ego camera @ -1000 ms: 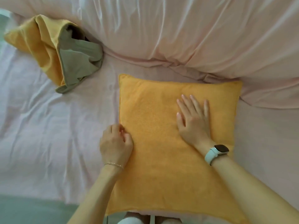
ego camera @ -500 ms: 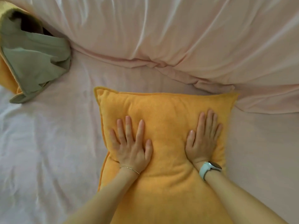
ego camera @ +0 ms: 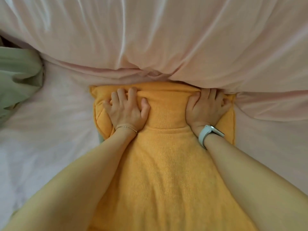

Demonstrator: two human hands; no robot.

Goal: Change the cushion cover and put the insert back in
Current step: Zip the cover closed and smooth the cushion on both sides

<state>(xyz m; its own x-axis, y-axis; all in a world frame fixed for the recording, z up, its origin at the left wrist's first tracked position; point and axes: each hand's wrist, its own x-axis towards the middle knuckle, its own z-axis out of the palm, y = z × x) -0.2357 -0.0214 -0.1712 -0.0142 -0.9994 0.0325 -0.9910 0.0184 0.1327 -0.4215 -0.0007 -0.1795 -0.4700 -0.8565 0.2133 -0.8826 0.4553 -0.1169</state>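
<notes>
The orange cushion (ego camera: 168, 164) lies on the bed in front of me, its far edge pushed against the pink duvet (ego camera: 166, 39). My left hand (ego camera: 126, 109) presses down on the cushion's far left part with fingers spread and tips sunk into the fabric. At the far right corner, my right hand (ego camera: 206, 107), with a watch on its wrist, curls its fingers into the cushion; its fingertips are partly hidden in a fold. A fabric ridge bulges between my hands. The old green and orange cover (ego camera: 18, 77) lies at the left edge.
A pink bed sheet (ego camera: 58, 130) lies to the left and right of the cushion. The bulky pink duvet fills the whole far side and overhangs the cushion's far edge.
My view has moved closer and both hands have slid forward from the cushion's middle to its far edge. The cushion now butts against the duvet and the fingers dig in instead of lying flat.
</notes>
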